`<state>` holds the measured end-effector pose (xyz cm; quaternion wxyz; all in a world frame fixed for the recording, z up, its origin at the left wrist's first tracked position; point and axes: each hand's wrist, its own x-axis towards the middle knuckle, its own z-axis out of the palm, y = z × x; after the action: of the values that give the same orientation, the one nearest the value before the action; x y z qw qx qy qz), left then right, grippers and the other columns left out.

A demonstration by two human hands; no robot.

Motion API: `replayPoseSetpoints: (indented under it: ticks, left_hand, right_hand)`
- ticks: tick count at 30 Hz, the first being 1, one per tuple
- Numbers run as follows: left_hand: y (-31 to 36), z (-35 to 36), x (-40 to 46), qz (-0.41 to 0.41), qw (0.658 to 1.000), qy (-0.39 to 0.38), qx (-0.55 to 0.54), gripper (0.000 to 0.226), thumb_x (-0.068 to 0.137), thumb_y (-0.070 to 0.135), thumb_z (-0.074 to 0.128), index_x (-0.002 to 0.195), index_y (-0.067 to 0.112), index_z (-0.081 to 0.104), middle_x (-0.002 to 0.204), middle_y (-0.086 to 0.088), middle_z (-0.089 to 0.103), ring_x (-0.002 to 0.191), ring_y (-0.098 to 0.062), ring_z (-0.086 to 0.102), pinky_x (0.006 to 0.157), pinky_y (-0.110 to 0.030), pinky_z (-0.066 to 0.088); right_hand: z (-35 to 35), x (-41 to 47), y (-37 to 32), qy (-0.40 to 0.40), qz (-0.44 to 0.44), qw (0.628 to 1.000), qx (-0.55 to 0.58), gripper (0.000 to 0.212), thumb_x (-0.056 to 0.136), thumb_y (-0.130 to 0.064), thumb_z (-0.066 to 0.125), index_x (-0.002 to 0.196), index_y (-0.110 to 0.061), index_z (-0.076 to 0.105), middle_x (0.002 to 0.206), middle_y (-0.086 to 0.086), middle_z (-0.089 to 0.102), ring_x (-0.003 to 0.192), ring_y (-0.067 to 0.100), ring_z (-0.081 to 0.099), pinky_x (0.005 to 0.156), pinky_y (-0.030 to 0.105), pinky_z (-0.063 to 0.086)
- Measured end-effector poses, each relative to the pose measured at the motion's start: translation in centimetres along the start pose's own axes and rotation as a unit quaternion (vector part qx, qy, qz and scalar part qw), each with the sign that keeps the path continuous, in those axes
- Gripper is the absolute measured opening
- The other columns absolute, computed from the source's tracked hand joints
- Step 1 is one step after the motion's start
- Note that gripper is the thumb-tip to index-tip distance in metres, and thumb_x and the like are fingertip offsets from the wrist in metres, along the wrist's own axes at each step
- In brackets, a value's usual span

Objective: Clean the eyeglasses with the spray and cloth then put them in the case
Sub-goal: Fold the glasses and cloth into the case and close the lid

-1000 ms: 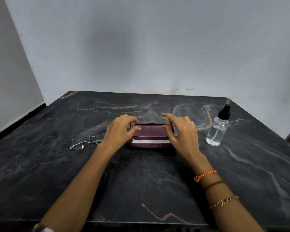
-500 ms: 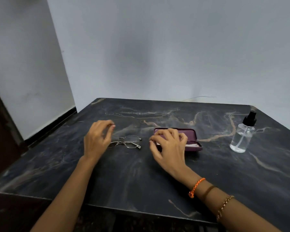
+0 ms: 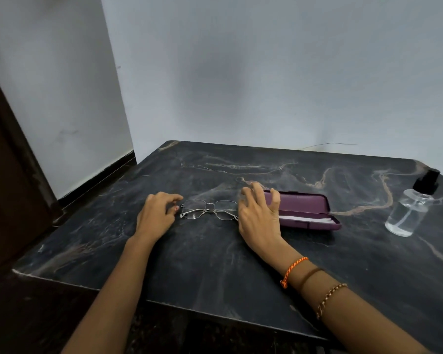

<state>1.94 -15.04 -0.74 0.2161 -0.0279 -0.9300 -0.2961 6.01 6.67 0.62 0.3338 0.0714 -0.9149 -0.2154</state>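
Head view: both hands open at either end of the eyeglasses, holding nothing.

The left hand (image 3: 155,217) rests on the table (image 3: 215,264) with fingers loosely curled and apart, fingertips just beside the left end of the eyeglasses (image 3: 209,210). The right hand (image 3: 260,215) has its fingers spread at the right end of the frame; contact with it cannot be confirmed. The eyeglasses lie flat between the two hands. Directly behind and to the right of the right hand, the purple case (image 3: 304,213) lies open, a white cloth (image 3: 306,219) inside. The spray bottle (image 3: 411,206) stands upright, well apart to the right. Table surface: dark veined stone, set into a corner of pale walls (image 3: 241,72).
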Motion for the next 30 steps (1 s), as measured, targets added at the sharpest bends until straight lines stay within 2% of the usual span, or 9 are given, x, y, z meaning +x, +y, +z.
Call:
replayPoseSetpoints:
  ticks: [6, 11, 15, 18, 21, 23, 25, 27, 30]
  left_hand:
    - [0.3, 0.2, 0.1, 0.012, 1.000, -0.005, 0.027, 0.018, 0.083, 0.009, 0.062, 0.095, 0.021, 0.069, 0.102, 0.003, 0.062, 0.098, -0.016, 0.046, 0.069, -0.031, 0.037]
    - [0.5, 0.2, 0.1, 0.036, 0.999, 0.018, 0.036, 0.010, 0.081, 0.010, 0.066, 0.086, 0.017, 0.072, 0.098, 0.003, 0.062, 0.095, -0.014, 0.044, 0.064, -0.031, 0.037]
    - [0.6, -0.1, -0.2, 0.063, 0.995, 0.081, 0.009, 0.013, 0.072, -0.001, 0.072, 0.077, 0.011, 0.073, 0.105, -0.006, 0.061, 0.100, -0.029, 0.046, 0.060, -0.035, 0.041]
    - [1.0, -0.4, -0.5, 0.106, 0.987, 0.118, -0.017, 0.019, 0.067, -0.010, 0.073, 0.072, 0.008, 0.074, 0.106, -0.015, 0.060, 0.097, -0.038, 0.046, 0.067, -0.039, 0.045]
    - [2.3, -0.8, -0.8, 0.120, 0.974, 0.180, -0.069, 0.019, 0.068, -0.012, 0.071, 0.077, 0.004, 0.074, 0.104, -0.020, 0.059, 0.096, -0.031, 0.040, 0.078, -0.020, 0.035]
    - [3.8, -0.7, -1.3, 0.102, 0.965, 0.208, -0.126, 0.018, 0.071, -0.010, 0.069, 0.083, 0.002, 0.073, 0.106, -0.015, 0.056, 0.099, -0.025, 0.035, 0.081, -0.008, 0.032]
    - [5.7, -0.4, -1.6, 0.095, 0.957, 0.213, -0.174, 0.017, 0.073, -0.008, 0.067, 0.087, 0.000, 0.072, 0.108, -0.007, 0.051, 0.100, -0.022, 0.035, 0.083, 0.001, 0.030]
    - [7.8, 0.0, -1.5, 0.103, 0.955, 0.201, -0.191, 0.016, 0.074, -0.007, 0.067, 0.088, 0.000, 0.071, 0.109, -0.004, 0.049, 0.101, -0.021, 0.034, 0.086, 0.002, 0.026]
    - [11.0, 0.8, -0.9, 0.140, 0.955, 0.170, -0.200, 0.013, 0.074, -0.008, 0.067, 0.082, 0.000, 0.073, 0.106, -0.013, 0.053, 0.101, -0.024, 0.034, 0.088, 0.001, 0.023]
  right_hand:
    - [0.4, 0.2, -0.1, 0.022, 0.018, 1.000, 0.006, 0.016, 0.057, -0.037, 0.072, 0.069, -0.027, 0.067, 0.093, -0.015, 0.066, 0.109, 0.008, 0.058, 0.088, 0.040, 0.022]
    - [0.8, 0.3, -0.1, 0.028, 0.038, 0.998, 0.038, 0.013, 0.060, -0.029, 0.073, 0.070, -0.027, 0.067, 0.096, -0.014, 0.066, 0.112, 0.009, 0.056, 0.088, 0.041, 0.019]
    - [0.7, 0.2, 0.0, 0.073, 0.061, 0.991, 0.094, 0.018, 0.053, -0.025, 0.079, 0.068, -0.023, 0.067, 0.095, -0.009, 0.068, 0.108, 0.012, 0.060, 0.088, 0.040, 0.023]
    - [0.7, 0.3, 0.1, 0.132, 0.071, 0.977, 0.150, 0.022, 0.052, -0.018, 0.080, 0.069, -0.021, 0.066, 0.096, -0.005, 0.069, 0.105, 0.016, 0.063, 0.087, 0.040, 0.024]
    - [0.4, 0.5, 0.9, 0.180, 0.094, 0.956, 0.212, 0.016, 0.061, -0.013, 0.077, 0.071, -0.018, 0.065, 0.098, -0.002, 0.069, 0.110, 0.017, 0.056, 0.087, 0.040, 0.023]
    - [0.0, 0.5, 1.9, 0.200, 0.124, 0.933, 0.272, 0.010, 0.067, -0.012, 0.072, 0.073, -0.017, 0.065, 0.100, 0.000, 0.069, 0.112, 0.016, 0.041, 0.087, 0.039, 0.020]
    - [-0.5, 0.6, 3.8, 0.219, 0.160, 0.907, 0.322, 0.006, 0.071, -0.014, 0.067, 0.075, -0.018, 0.066, 0.101, 0.000, 0.068, 0.111, 0.015, 0.036, 0.086, 0.036, 0.018]
    - [-0.9, 0.6, 6.1, 0.232, 0.179, 0.886, 0.360, 0.004, 0.072, -0.016, 0.064, 0.074, -0.018, 0.067, 0.102, 0.001, 0.067, 0.111, 0.017, 0.035, 0.080, 0.030, 0.015]
    - [-0.9, 0.1, 9.7, 0.225, 0.207, 0.868, 0.390, 0.004, 0.073, -0.017, 0.066, 0.073, -0.017, 0.070, 0.103, 0.002, 0.067, 0.112, 0.022, 0.038, 0.075, 0.024, 0.007]
